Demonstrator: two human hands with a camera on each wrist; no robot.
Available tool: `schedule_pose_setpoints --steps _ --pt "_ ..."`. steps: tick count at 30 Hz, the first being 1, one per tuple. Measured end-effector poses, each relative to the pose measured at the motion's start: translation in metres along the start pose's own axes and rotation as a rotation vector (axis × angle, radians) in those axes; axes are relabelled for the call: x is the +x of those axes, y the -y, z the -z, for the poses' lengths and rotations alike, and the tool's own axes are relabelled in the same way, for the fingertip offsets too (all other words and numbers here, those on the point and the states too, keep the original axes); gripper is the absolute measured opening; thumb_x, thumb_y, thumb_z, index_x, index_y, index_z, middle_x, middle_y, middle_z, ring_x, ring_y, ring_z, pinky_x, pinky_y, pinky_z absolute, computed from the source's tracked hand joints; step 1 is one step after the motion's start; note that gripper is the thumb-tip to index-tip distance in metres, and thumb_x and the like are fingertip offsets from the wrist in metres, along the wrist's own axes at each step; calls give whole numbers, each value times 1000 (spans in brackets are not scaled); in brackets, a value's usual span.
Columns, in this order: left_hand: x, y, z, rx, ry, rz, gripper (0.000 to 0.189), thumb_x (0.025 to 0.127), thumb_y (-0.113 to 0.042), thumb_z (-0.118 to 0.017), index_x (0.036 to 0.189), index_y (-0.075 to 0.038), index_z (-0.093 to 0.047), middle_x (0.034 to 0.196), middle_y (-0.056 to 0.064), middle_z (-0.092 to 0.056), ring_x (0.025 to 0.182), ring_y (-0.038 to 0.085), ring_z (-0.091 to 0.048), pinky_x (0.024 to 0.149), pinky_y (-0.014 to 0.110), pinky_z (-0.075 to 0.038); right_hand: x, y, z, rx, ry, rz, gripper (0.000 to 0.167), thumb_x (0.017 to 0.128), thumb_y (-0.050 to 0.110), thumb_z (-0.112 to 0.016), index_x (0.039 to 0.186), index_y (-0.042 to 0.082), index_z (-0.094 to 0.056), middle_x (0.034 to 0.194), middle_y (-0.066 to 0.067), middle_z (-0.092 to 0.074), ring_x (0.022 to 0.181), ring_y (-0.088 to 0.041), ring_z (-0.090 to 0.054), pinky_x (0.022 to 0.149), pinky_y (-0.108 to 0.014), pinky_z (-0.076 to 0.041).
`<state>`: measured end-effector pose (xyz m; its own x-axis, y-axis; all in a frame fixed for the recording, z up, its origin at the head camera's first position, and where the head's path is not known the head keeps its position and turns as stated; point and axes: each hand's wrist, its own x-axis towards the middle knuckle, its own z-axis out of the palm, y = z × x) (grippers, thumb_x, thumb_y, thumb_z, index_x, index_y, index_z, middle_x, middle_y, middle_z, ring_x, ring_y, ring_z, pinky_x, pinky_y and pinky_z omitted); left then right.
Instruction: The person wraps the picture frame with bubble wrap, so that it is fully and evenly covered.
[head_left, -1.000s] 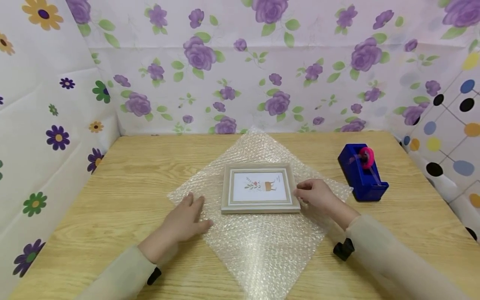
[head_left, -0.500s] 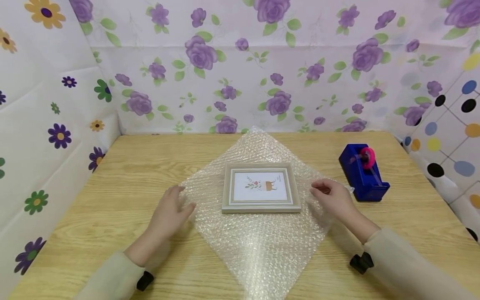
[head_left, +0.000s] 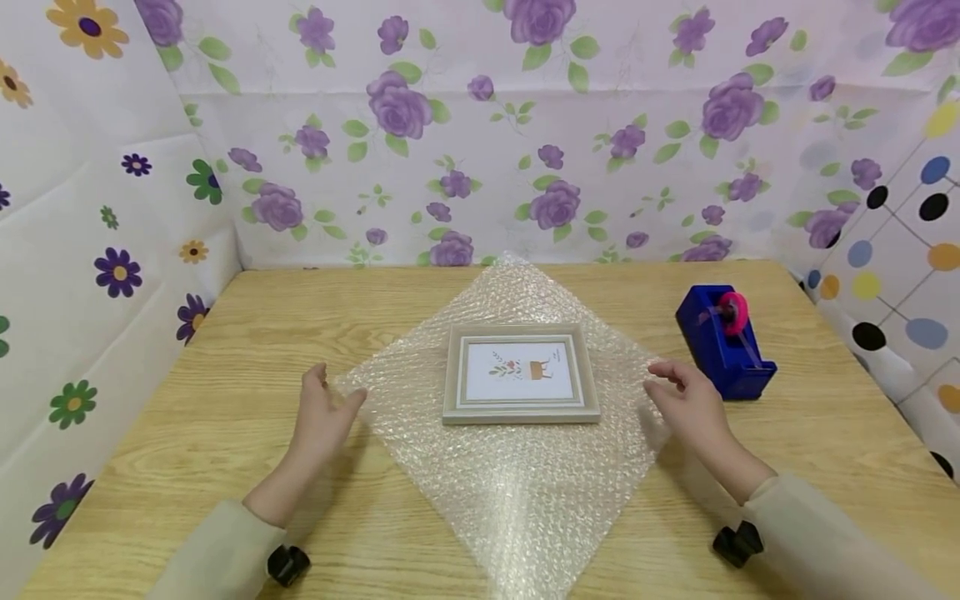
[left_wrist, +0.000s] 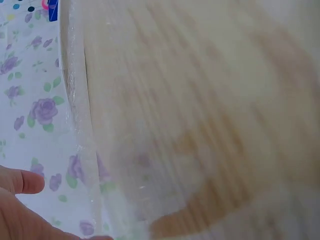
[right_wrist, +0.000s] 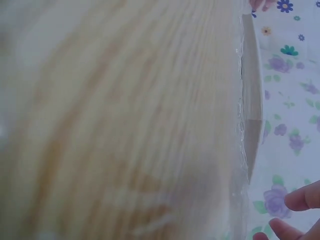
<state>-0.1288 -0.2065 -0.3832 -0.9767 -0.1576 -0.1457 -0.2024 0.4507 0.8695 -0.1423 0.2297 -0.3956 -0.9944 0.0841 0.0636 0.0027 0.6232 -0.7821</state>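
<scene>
A pale picture frame (head_left: 521,415) lies flat on a sheet of clear bubble wrap (head_left: 517,500), which is spread like a diamond on the table. Its white picture shows a small plant print turned sideways. By the wrap's left corner hovers my left hand (head_left: 318,417), thumb and fingers apart, holding nothing. My right hand (head_left: 693,408) is at the right corner, fingers loosely bent with a gap to the thumb; whether it touches the wrap I cannot tell. Thumb and fingers of the right hand (right_wrist: 302,217) also stand apart in the right wrist view.
A blue tape dispenser (head_left: 723,350) with a pink-cored roll stands just behind the right hand. The wood-grain table (head_left: 262,333) runs back to a flowered sheet (head_left: 480,167), with patterned sheets on both sides too.
My right hand has drawn away from the frame's right edge toward the wrap's right corner. The left hand has come off the wrap and moved left. The frame stays put.
</scene>
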Motion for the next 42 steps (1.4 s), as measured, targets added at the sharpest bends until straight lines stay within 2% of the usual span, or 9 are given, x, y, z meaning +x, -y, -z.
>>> schedule_pose_setpoints --steps 5,11,15,18,20,22,25,34,42 --pt "4 2 0 -140 32 89 81 97 -15 -48 146 6 12 154 31 3 142 47 -9 117 51 -17 2 -3 -1 13 52 -10 36 92 12 -57 121 -9 -55 127 -30 -53 117 -42 -48 101 -53 -41" --pt "5 2 -3 -271 -8 181 78 96 -12 -46 147 5 11 153 31 -2 142 43 -15 117 46 -22 1 -5 -2 39 112 -40 40 94 11 -55 126 -12 -49 129 -34 -50 121 -45 -48 103 -53 -41" --pt "6 5 -6 -400 8 217 73 97 -10 -41 146 9 10 151 33 -12 135 35 -32 114 36 -31 -1 -8 -3 16 136 -49 41 94 11 -56 126 -14 -47 125 -36 -51 117 -47 -51 100 -53 -44" --pt "7 8 -8 -475 38 224 65 98 -9 -39 145 15 -1 137 26 -37 113 15 -53 101 21 -44 -1 -11 -3 17 137 -44 41 94 10 -56 125 -16 -47 123 -36 -53 116 -47 -52 99 -52 -45" --pt "7 10 -8 -502 70 225 54 100 -9 -36 142 16 -14 121 14 -50 96 3 -57 90 13 -48 0 -12 -3 22 140 -44 41 94 9 -56 125 -17 -47 123 -36 -53 116 -46 -52 99 -51 -45" --pt "7 11 -8 -523 101 224 43 101 -8 -34 136 14 -26 105 2 -55 85 -3 -59 82 11 -49 1 -14 -4 17 142 -43 42 93 9 -56 125 -17 -47 123 -36 -53 117 -46 -52 99 -51 -44" --pt "7 11 -9 -557 146 230 33 102 -9 -32 130 10 -34 98 -4 -59 86 -1 -61 84 13 -50 3 -15 -3 3 153 -41 42 94 10 -56 125 -18 -47 124 -36 -54 117 -46 -52 99 -52 -44" --pt "6 1 -15 -617 156 227 40 104 -13 -31 138 8 -31 103 -7 -62 90 0 -63 88 17 -51 2 -19 0 -57 164 32 37 88 0 -58 120 -19 -52 117 -35 -58 110 -46 -56 94 -52 -48" --pt "2 -12 -17 -639 175 184 45 105 -17 -29 144 4 -28 141 13 -48 99 0 -63 96 20 -48 4 -21 8 -135 192 43 40 77 -9 -61 115 -19 -55 112 -35 -59 104 -45 -58 87 -51 -51"
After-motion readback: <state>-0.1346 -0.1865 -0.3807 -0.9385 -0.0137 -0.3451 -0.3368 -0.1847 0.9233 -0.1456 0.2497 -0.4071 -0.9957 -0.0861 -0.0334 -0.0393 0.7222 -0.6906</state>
